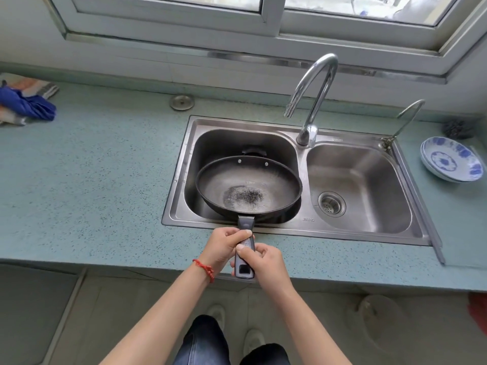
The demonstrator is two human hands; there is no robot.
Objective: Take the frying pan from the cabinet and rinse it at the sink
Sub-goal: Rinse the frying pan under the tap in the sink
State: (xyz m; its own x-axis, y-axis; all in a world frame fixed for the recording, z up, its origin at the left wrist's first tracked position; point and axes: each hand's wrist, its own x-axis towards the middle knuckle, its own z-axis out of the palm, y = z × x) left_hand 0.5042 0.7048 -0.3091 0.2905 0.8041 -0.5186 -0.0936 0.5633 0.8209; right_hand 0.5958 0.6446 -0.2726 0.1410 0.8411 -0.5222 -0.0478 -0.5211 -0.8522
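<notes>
Your frying pan (248,189) hangs over the left sink bowl (210,143), handle pointing back at you. Both hands wrap the handle, left hand (226,245) nearer the pan, right hand (263,262) behind. Tap (311,96) looks dry, maybe.

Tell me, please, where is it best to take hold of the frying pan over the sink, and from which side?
Probably by the long handle, from the near counter edge: it sticks out toward the person, while the frying pan bowl is wide and sits over the left basin. Left hand and right hand already grip it there.
</notes>
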